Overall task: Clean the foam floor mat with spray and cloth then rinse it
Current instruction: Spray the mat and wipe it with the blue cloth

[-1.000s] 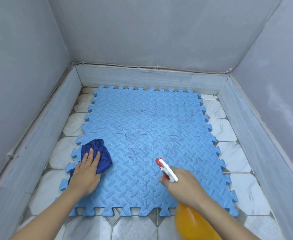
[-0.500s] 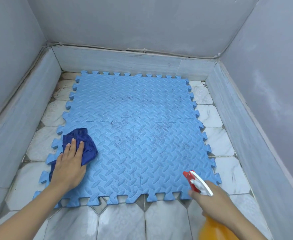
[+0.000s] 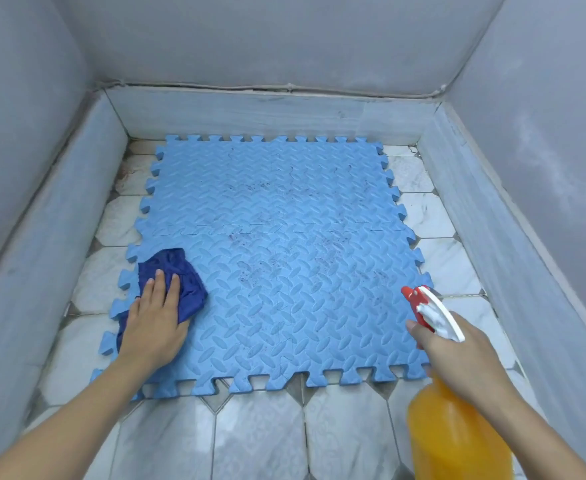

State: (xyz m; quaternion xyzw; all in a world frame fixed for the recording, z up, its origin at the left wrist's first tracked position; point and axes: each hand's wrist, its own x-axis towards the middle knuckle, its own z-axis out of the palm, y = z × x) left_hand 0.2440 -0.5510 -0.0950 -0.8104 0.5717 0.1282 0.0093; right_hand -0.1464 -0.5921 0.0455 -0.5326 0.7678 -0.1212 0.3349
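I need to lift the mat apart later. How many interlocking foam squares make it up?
4, joined two by two: far left, far right, near left, near right. None seem hidden.

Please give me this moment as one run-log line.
left hand: pressing cloth on mat | right hand: gripping spray bottle | mat: speckled with dirt

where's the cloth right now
The dark blue cloth lies on the near left part of the foam mat, pressed flat under the left hand.
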